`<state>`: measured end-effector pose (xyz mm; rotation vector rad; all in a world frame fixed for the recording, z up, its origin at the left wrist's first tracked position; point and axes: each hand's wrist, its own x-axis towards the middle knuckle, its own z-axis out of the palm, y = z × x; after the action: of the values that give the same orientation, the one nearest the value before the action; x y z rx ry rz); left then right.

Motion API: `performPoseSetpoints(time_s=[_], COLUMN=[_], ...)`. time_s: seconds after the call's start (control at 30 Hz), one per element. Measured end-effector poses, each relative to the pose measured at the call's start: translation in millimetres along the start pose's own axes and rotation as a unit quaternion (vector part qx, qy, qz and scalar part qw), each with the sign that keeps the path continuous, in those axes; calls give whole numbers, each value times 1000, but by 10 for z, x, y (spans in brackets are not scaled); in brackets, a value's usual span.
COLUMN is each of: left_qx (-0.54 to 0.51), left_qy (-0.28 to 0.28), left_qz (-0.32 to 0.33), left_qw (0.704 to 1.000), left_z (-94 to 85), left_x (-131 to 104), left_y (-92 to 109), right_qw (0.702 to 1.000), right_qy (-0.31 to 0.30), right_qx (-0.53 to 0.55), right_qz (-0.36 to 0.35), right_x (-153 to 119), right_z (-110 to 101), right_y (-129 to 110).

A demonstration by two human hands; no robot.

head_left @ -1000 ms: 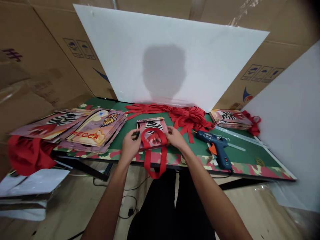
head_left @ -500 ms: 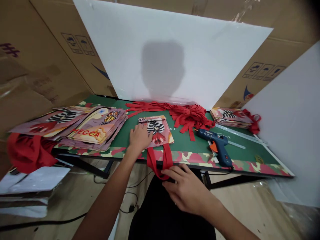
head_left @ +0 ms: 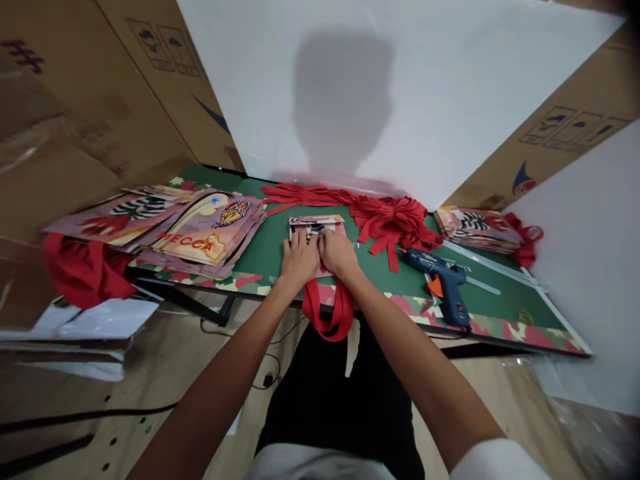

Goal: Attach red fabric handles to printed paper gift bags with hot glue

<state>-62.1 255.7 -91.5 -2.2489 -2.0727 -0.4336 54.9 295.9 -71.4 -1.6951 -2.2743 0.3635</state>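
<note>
A small printed paper bag [head_left: 327, 223] with a zebra-striped picture lies flat on the green table in front of me. My left hand [head_left: 301, 259] rests on its left part, fingers stretched out and pressing down. Close beside it, my right hand [head_left: 337, 252] leans on the bag's right part with curled fingers; their tips are hidden. Both hands cover most of the print. From the bag's near side a red ribbon handle [head_left: 327, 327] loops down over the table edge. A pale strip [head_left: 353, 350] hangs beside the loop, above my lap.
Stacked printed bags [head_left: 200, 240] with red handles [head_left: 87, 270] stand at left. Behind lie red ribbon strips [head_left: 395, 220]. To the right are a blue glue gun [head_left: 447, 283], clear glue sticks [head_left: 493, 263] and another bag stack [head_left: 480, 230]. A white board [head_left: 425, 87] closes the back.
My right hand has left the red handle loop and moved up onto the bag beside my left hand. The pale strip now shows by the loop. The view has tilted down.
</note>
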Motion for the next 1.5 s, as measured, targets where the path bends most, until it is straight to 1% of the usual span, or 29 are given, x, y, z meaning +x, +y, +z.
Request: performPoseSetpoints(time_s=[0.07,0.17,0.27,0.43,0.57,0.7,0.8,0.87,0.93,1.03,1.13,1.23,1.3,1.4,1.43,1.5], left_qx=[-9,-25,-44,-77,-83,-77,-74,-76,-82,-99,-127,-173,-212,-280,-305,-359], left_qy=[-6,-5,-2,-1,0,11,15,17,20,27,36,53,77,113,119,132], left_qz=[-1,-18,-37,-54,-59,-57,-51,-50,-49,-51,-58,-74,-100,-140,-146,-156], left_qw=[1000,1000,998,996,995,995,996,996,995,993,989,981,969,943,934,911], left_z=[5,10,6,-19,-23,-3,17,32,51,83,110,125,129,136,140,146], left_x=[-1,-9,-5,31,33,13,15,23,26,14,4,26,61,116,128,137], left_y=[3,-26,-84,-152,-126,-90,-91,-94,-91,-76,-82,-143,-207,-292,-313,-342], right_qw=[1000,999,998,997,996,997,999,999,1000,999,998,996,993,985,982,981], right_qy=[-9,-28,-45,-7,10,4,-22,-26,-10,23,39,47,66,94,96,78], right_qx=[-15,-32,-44,-60,-61,-49,-30,-19,-14,-8,7,33,48,55,57,67], right_qz=[10,19,25,49,58,66,34,10,4,23,42,65,89,137,151,164], right_x=[-32,-17,23,-75,-134,-50,15,6,-42,-118,-132,-113,-105,-84,-67,-24], right_z=[40,-4,-38,48,126,101,11,-36,-42,5,51,53,32,-27,-58,-142], right_y=[24,25,-44,-205,-240,-126,60,169,222,217,217,267,293,273,257,235])
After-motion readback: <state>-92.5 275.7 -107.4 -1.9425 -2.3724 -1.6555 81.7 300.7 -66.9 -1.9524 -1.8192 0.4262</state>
